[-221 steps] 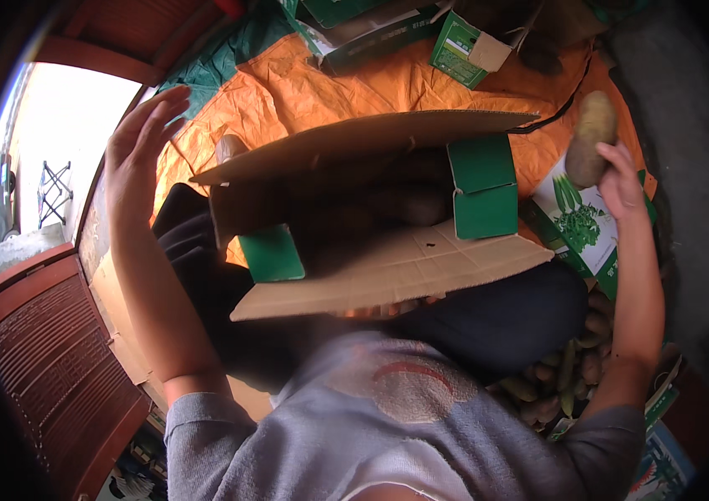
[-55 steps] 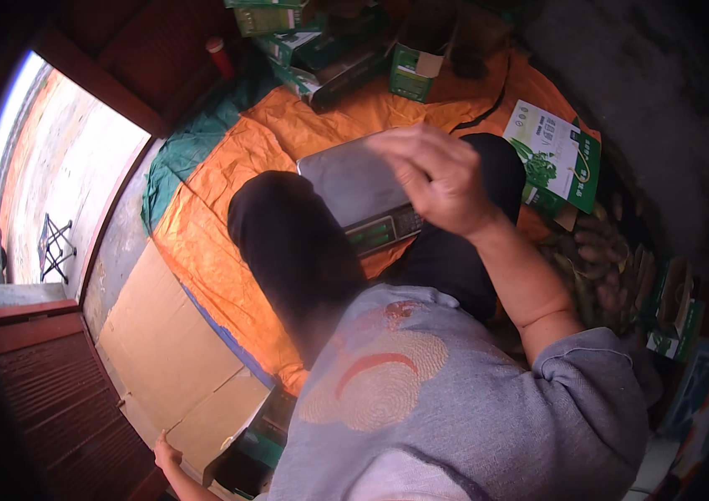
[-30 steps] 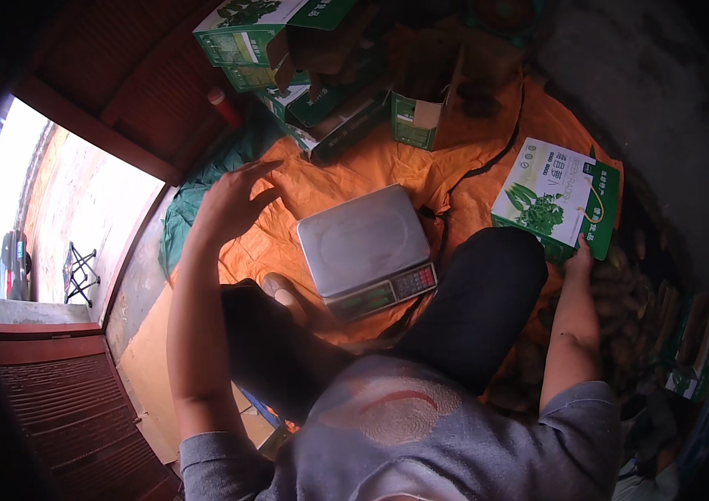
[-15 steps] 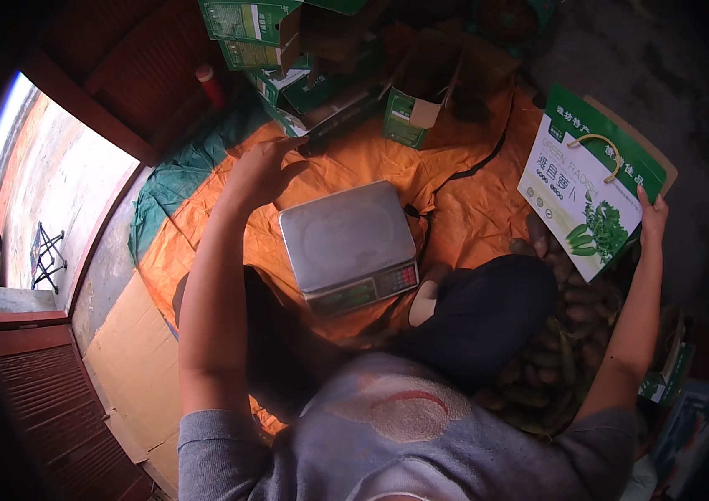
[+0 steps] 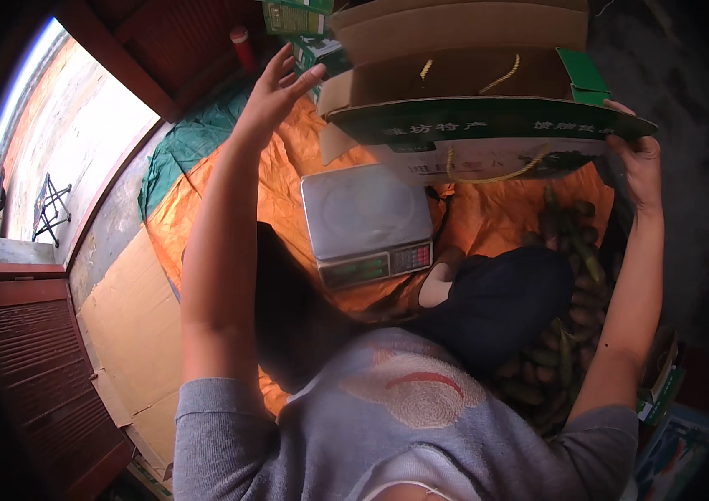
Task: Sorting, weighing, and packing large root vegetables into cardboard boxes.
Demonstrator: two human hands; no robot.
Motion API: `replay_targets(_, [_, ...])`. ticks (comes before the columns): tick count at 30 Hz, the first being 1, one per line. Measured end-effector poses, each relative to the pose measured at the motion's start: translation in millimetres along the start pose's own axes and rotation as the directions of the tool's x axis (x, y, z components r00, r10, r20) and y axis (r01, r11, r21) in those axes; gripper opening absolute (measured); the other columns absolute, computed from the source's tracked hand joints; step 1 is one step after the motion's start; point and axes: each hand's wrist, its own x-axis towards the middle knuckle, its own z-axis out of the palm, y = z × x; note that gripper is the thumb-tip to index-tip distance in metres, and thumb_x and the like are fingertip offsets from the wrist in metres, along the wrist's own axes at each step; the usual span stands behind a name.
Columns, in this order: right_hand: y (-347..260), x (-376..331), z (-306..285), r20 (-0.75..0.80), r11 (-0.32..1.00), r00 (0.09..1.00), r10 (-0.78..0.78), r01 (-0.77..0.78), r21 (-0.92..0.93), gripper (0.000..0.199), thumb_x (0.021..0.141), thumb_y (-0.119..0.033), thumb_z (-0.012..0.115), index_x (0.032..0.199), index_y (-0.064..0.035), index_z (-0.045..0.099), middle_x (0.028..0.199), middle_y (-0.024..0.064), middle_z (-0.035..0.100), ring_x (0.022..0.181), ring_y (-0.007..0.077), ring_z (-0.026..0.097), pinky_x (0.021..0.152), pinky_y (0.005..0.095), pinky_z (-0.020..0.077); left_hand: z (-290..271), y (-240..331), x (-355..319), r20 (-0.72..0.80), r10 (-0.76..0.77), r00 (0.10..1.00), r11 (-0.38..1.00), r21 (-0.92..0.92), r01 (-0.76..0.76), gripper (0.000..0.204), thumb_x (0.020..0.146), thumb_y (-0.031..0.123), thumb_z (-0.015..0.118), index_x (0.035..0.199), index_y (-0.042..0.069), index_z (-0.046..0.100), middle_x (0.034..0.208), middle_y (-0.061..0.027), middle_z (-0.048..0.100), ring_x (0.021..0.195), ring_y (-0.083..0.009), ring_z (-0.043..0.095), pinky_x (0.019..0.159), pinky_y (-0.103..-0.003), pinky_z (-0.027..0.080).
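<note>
Box crosswise, open side down

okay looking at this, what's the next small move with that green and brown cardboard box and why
Probably close the left hand onto the near corner of the green and brown cardboard box. Only the right hand grips it, at its far end; the left is open beside its flap, and the box hangs above the silver weighing scale.

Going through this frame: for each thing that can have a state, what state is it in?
Cardboard box: raised above the scale, flaps open, cord handles hanging.
Right hand: gripping the box's right end.
Left hand: fingers spread, at the box's left flap; contact unclear.
Scale: flat on the orange sheet, pan bare, display lit.
Flattened cardboard: lying on the floor.
Red bottle: upright, capped.
</note>
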Motion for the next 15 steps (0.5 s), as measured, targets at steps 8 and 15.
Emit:
replay_targets(8, [104, -37, 155, 0.154, 0.984, 0.987, -0.035, 0.062, -0.17, 0.026, 0.082, 0.003, 0.078, 0.106, -0.0055, 0.075, 0.105, -0.0014, 0.07, 0.103, 0.0117, 0.063, 0.084, 0.0264, 0.0535, -55, -91, -6, 0.055, -0.124, 0.991, 0.984, -0.12, 0.13, 0.023, 0.089, 0.011, 0.078, 0.109, 0.001, 0.073, 0.094, -0.0045, 0.075, 0.088, -0.012, 0.07, 0.08, -0.027, 0.055])
replay_targets(15, [111, -67, 170, 0.279, 0.92, 0.888, 0.367, -0.391, 0.034, 0.019, 0.085, 0.005, 0.074, 0.103, -0.0001, 0.074, 0.095, 0.0036, 0.073, 0.088, 0.0106, 0.067, 0.081, 0.0265, 0.0551, -57, -90, -24, 0.018, -0.06, 0.998, 0.99, 0.126, 0.057, 0.02, 0.09, 0.016, 0.078, 0.102, 0.0, 0.073, 0.085, -0.003, 0.073, 0.074, -0.0081, 0.066, 0.07, -0.025, 0.052])
